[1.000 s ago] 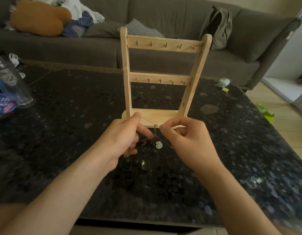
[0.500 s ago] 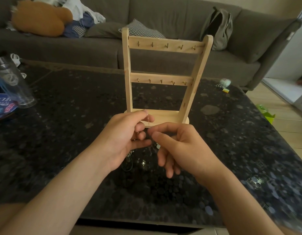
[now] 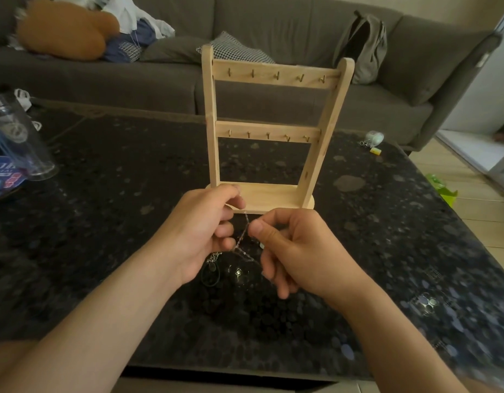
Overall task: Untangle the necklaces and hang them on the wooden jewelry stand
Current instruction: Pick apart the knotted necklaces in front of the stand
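1. One grey sofa fills the top of the frame, with a backpack on it at the upper right.
2. One dark speckled table spans the middle and bottom.
3. A wooden stand sits upright on the table at centre.
4. Just below its base, the left hand and right hand have curled fingers, and each pinches thin chain between thumb and forefinger.
5. The tangled necklaces stretch between the two hands and trail down toward the table.

stand: pale matt wood | chain: thin shiny metal | table: glossy speckled stone
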### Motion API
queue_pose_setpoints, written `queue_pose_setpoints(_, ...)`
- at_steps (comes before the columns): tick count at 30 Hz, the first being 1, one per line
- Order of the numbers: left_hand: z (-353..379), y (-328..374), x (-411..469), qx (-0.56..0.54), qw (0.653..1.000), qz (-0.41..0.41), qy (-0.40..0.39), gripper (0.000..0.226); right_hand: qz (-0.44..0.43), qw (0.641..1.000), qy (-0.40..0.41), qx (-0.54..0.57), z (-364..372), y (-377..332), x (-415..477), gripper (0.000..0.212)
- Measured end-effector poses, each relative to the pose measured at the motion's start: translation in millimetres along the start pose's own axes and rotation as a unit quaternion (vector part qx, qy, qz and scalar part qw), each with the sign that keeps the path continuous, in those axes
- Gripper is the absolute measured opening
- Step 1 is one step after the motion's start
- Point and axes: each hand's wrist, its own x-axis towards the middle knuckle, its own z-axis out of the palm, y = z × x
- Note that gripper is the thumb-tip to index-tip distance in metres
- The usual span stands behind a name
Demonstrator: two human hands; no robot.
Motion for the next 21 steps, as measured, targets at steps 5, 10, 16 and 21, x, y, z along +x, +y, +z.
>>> queue_pose_setpoints(5,1,0,-1,-0.001,1.000,-0.007,0.015,0.026,-0.027,0.999,0.012,-0.019,-1,3,1,0.006)
queue_pose_setpoints(10,4,0,-4,0.020,0.999,-0.034,0.004,0.045,-0.075,0.991,0.091,-0.055,0,7,3,0.029)
queue_pose_setpoints(16,3,3,-6,0.001,1.000,-0.003,-0.003,0.045,-0.104,0.978,0.145,-0.109,-4,19,8,0.008)
queue_pose_setpoints(21,3,-1,-5,0.021,0.999,0.019,-0.021,0.033,-0.095,0.983,0.132,-0.084,-2,19,9,0.012)
